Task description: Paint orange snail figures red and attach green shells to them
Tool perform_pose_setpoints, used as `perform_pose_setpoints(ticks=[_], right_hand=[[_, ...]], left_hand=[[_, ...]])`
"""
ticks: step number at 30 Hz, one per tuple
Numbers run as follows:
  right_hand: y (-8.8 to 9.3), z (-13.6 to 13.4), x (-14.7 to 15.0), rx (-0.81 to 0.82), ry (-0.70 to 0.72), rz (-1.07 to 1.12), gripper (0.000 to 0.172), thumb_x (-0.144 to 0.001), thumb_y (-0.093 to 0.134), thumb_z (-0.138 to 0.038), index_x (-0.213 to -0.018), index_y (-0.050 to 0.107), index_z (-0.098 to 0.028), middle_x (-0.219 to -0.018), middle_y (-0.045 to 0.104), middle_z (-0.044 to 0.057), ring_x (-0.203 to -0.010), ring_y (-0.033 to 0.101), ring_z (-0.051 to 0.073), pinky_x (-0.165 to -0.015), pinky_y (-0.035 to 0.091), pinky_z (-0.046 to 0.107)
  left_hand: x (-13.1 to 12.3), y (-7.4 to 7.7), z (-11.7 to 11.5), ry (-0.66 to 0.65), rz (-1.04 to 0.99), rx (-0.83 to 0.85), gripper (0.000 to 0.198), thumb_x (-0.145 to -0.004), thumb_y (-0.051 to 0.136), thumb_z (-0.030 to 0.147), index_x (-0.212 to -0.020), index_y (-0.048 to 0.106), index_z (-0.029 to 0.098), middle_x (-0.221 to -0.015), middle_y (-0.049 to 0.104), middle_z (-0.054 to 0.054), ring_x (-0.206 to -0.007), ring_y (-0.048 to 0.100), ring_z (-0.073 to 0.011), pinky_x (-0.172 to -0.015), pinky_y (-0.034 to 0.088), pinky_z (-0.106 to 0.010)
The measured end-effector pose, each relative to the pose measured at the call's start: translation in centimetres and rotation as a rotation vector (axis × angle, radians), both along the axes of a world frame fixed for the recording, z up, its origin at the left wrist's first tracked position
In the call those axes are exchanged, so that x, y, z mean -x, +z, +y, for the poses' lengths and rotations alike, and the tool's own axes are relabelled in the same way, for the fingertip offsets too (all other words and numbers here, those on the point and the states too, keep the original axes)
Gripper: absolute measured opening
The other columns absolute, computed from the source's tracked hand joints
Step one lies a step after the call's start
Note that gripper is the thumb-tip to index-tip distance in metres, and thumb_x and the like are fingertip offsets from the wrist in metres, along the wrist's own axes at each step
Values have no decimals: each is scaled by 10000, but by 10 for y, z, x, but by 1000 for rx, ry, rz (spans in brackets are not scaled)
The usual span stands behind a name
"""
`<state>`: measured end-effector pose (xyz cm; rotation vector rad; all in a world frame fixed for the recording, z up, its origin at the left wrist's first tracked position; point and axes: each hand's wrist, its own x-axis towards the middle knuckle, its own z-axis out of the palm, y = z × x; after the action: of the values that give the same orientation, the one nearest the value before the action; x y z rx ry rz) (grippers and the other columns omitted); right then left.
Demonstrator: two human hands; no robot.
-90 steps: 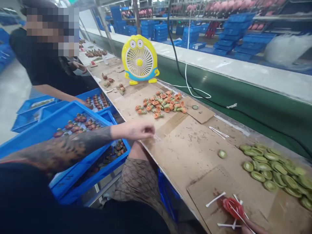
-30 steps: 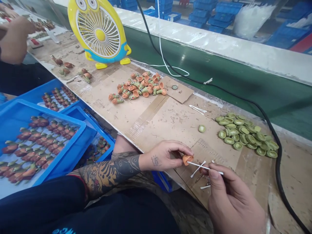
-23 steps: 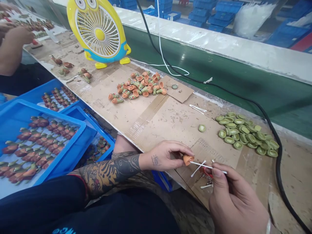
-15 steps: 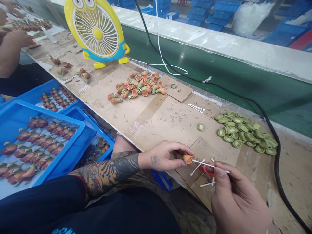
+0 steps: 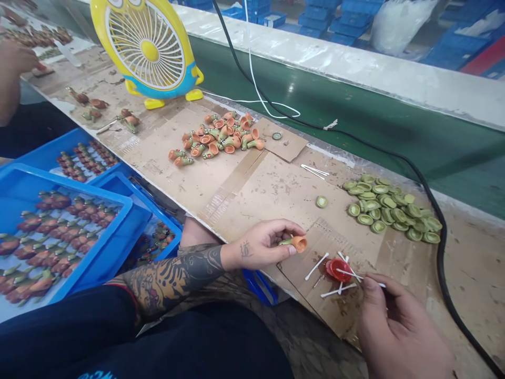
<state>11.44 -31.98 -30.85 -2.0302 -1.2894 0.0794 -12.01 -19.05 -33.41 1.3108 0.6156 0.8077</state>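
Note:
Between thumb and fingers, my left hand [image 5: 265, 243] grips a small orange-and-green hollow figurine piece [image 5: 299, 243], its open end facing right. A white cotton swab [image 5: 356, 274] is pinched in my right hand [image 5: 398, 321], its tip at the small red cup [image 5: 338, 269]; whether it touches what is inside I cannot tell. Loose cotton swabs [image 5: 316, 266] lie around the cup on the cardboard. A pile of similar orange-and-green pieces [image 5: 221, 136] sits farther back, and a heap of green oval pieces [image 5: 394, 208] lies to the right, with a single green oval piece [image 5: 321, 201] apart from it.
A yellow-and-blue fan [image 5: 152, 55] stands at the back left. A black cable [image 5: 379, 150] runs along the back and down the right side. Blue trays [image 5: 128, 210] of painted figurines are at my left. Another person's hand [image 5: 18, 58] works at the far left.
My right hand has drawn the swab out of the orange piece and back to the red cup. The piece in my left hand has turned and moved slightly up and left.

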Motion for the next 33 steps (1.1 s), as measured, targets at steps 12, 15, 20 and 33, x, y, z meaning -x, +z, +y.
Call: perform_pose_setpoints(ticks=[12, 15, 20, 33], right_hand=[[30, 5, 52, -251, -127, 411, 321, -913, 798, -468, -1024, 782, -167, -985, 761, 105, -883, 711, 246, -911, 567, 425], [26, 14, 63, -292, 17, 427, 197, -928, 798, -376, -962, 788, -182, -980, 773, 79, -901, 731, 210, -902, 584, 359], [7, 19, 56, -237, 176, 356, 151, -970, 756, -342, -1049, 789, -217, -1022, 780, 45, -912, 740, 180, -927, 573, 332], [19, 8, 41, -240, -107, 281, 290, -962, 748, -433, -1069, 779, -166, -1016, 760, 99, -913, 730, 258, -879, 566, 398]], left_hand=[[-1, -4, -1, -36, 22, 33, 357, -891, 783, 347, -1185, 724, 152, -1035, 705, -91, -898, 657, -166, -824, 520, -283], [-1, -4, -1, -39, 16, 16, 343, -906, 761, 326, -1197, 727, 148, -1050, 718, -98, -906, 670, -166, -837, 528, -281], [-1, -3, -2, -46, 3, 7, 339, -907, 756, 298, -1211, 732, 148, -1049, 739, -104, -922, 692, -175, -842, 547, -283], [2, -1, 9, -34, 75, -278, 421, -847, 813, 302, -1239, 748, 162, -1192, 696, -153, -1095, 680, -254, -895, 570, -348]])
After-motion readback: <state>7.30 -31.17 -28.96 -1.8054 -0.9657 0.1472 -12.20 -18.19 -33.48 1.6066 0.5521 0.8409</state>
